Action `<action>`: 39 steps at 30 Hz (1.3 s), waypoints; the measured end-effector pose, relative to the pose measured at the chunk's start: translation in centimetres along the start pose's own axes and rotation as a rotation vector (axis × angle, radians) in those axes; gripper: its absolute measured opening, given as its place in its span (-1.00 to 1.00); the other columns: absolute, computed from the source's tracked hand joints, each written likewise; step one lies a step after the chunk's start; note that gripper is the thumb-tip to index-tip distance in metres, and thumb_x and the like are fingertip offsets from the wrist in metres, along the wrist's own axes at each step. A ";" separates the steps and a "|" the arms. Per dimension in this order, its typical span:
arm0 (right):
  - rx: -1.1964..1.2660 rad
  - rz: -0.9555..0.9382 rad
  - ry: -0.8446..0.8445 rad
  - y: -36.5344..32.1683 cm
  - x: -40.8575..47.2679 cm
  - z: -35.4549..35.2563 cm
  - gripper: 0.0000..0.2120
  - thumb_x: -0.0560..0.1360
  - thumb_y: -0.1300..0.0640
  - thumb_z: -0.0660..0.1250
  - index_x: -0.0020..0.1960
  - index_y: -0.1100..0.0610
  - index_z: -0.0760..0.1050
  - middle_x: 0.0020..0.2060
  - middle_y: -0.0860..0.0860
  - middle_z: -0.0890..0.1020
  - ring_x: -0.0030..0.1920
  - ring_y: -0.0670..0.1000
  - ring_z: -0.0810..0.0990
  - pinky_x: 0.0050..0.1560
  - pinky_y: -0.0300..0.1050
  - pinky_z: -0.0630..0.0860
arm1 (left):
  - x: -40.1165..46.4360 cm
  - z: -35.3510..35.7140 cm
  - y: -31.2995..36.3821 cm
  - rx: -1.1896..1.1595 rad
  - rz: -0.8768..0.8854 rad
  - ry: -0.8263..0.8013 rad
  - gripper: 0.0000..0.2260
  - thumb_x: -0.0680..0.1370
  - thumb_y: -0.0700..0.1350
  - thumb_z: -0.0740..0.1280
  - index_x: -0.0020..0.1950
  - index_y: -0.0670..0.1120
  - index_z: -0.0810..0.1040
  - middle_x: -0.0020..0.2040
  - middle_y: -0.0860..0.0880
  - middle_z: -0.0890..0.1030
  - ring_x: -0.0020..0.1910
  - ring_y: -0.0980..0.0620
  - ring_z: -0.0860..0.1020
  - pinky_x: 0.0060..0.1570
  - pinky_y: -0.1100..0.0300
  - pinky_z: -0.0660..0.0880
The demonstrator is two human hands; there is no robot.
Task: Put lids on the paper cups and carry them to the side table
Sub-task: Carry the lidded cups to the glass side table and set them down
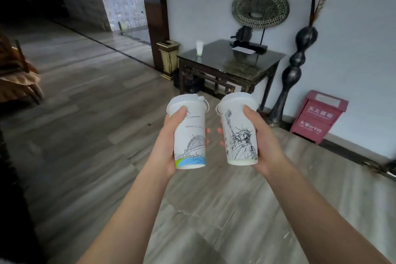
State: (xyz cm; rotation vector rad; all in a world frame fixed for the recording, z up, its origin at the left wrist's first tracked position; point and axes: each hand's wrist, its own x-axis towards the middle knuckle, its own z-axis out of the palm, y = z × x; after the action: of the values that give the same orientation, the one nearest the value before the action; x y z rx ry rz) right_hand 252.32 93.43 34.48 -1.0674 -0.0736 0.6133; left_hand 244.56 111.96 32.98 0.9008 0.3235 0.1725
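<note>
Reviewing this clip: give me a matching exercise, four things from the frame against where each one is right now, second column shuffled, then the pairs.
Column one:
1. bridge-print cup
2. statue-print cup
3. clear cup
4. red box

Column two:
A. on the floor against the wall
B. held in the right hand
C. standing on the dark side table
D. held in the left hand

Pairs: 1-D, 2-B, 3-C, 4-A. Both held cups carry white lids.
</note>
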 end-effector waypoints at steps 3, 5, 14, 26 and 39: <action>0.032 0.013 0.004 -1.4 9.1 -0.8 -0.50 0.46 -0.14 0.39 0.28 0.15 0.62 0.07 0.13 0.69 -0.08 0.11 0.72 -0.10 0.00 0.67 | 9.3 -0.2 1.0 0.004 -0.006 -0.014 -0.14 0.31 0.14 0.57 0.54 -0.08 0.38 0.17 -0.21 0.65 -0.14 -0.20 0.71 -0.26 -0.01 0.64; 0.048 0.019 -0.017 -2.4 15.4 -1.4 -0.44 0.46 -0.13 0.39 0.36 0.16 0.58 0.07 0.12 0.70 -0.10 0.10 0.73 -0.12 -0.01 0.68 | 15.6 -0.3 1.9 0.020 0.008 -0.012 -0.14 0.32 0.14 0.57 0.55 -0.09 0.37 0.22 -0.24 0.61 -0.12 -0.20 0.71 -0.22 -0.02 0.64; 0.082 0.009 -0.026 -10.9 41.8 -3.6 -0.35 0.45 -0.16 0.40 0.45 0.13 0.51 0.14 0.10 0.72 0.00 0.11 0.75 -0.07 -0.01 0.68 | 41.0 1.0 7.8 -0.007 0.031 0.058 -0.32 0.48 0.11 0.46 0.53 -0.11 0.40 0.06 -0.18 0.69 -0.14 -0.18 0.72 -0.30 0.02 0.65; 0.035 -0.042 0.112 -13.0 74.1 -4.3 -0.30 0.46 -0.17 0.49 0.50 0.11 0.44 0.27 0.21 0.67 0.10 0.18 0.72 -0.06 0.05 0.66 | 74.8 -3.4 12.4 -0.038 0.015 0.033 -0.42 0.46 -0.02 0.43 0.47 0.00 0.41 0.12 -0.24 0.66 -0.13 -0.26 0.68 -0.15 -0.13 0.66; 0.095 -0.044 0.326 -16.4 101.8 -7.8 -0.36 0.41 0.08 0.52 0.45 0.12 0.43 0.37 0.30 0.57 0.35 0.34 0.58 0.23 0.33 0.61 | 108.3 -5.8 17.1 0.233 -0.080 -0.078 -0.48 0.40 -0.15 0.52 0.35 -0.13 0.55 0.08 -0.16 0.71 -0.03 -0.07 0.70 -0.11 0.02 0.66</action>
State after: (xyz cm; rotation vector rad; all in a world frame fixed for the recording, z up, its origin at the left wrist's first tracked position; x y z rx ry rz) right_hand 346.85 133.06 20.78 -1.0587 0.2135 0.3929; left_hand 343.94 157.13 21.12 1.1202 0.3104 0.0249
